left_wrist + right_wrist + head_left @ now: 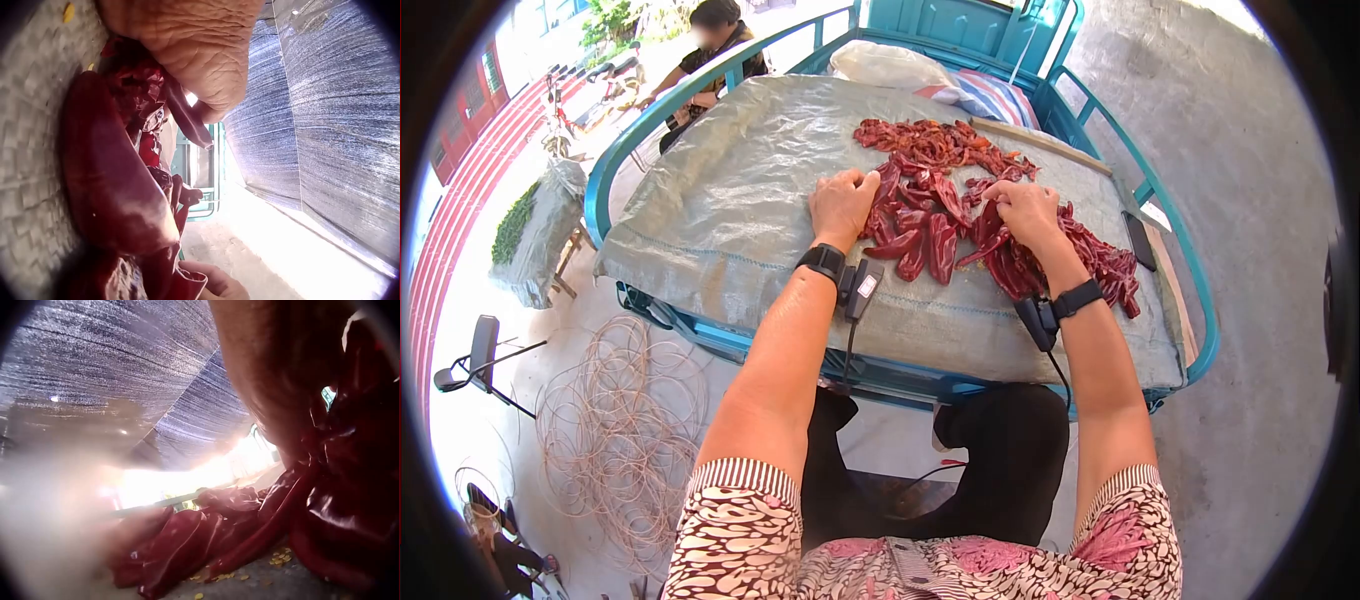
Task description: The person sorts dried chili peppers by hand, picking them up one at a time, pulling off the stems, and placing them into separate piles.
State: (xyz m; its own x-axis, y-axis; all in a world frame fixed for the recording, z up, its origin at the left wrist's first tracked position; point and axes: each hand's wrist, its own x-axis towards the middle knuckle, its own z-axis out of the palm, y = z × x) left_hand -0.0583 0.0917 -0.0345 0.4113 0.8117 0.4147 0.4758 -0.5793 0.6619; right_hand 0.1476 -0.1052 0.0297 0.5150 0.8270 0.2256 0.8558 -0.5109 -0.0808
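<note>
Dried red chili peppers lie in a pile on a woven plastic sheet. At the pile's left edge my left hand has its fingers curled around a chili pepper, whose dark tip sticks out beneath the hand in the left wrist view. My right hand pinches dark chili peppers on the right side of the pile, its fingertips partly hidden among them. A large glossy chili pepper lies close to the left wrist camera. Yellow seeds are scattered on the sheet.
The sheet covers the bed of a blue cart with side rails. A phone lies at right, near a wooden strip. White sacking is bunched at the back. A person sits beyond the left rail. Coiled strands lie on the ground.
</note>
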